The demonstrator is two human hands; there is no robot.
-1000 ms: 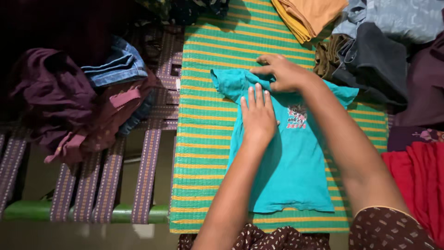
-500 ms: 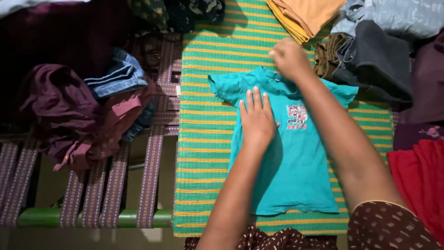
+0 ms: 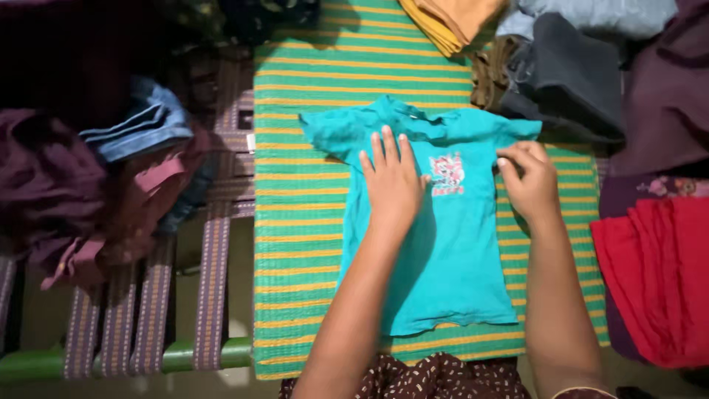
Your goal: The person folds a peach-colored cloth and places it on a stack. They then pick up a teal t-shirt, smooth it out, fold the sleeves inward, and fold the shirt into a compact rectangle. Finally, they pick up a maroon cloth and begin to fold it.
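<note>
One teal T-shirt (image 3: pixel 443 244), two hands, left hand (image 3: pixel 391 185), right hand (image 3: pixel 526 183), one striped mat (image 3: pixel 295 222), one red cloth (image 3: pixel 657 281)

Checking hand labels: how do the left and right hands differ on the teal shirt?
The left hand lies flat, fingers spread, on the teal shirt's chest; the right hand is curled, fingers pinching cloth. The left hand sits mid-shirt; the right hand is at the shirt's side edge below the sleeve. Both touch the shirt.
</note>
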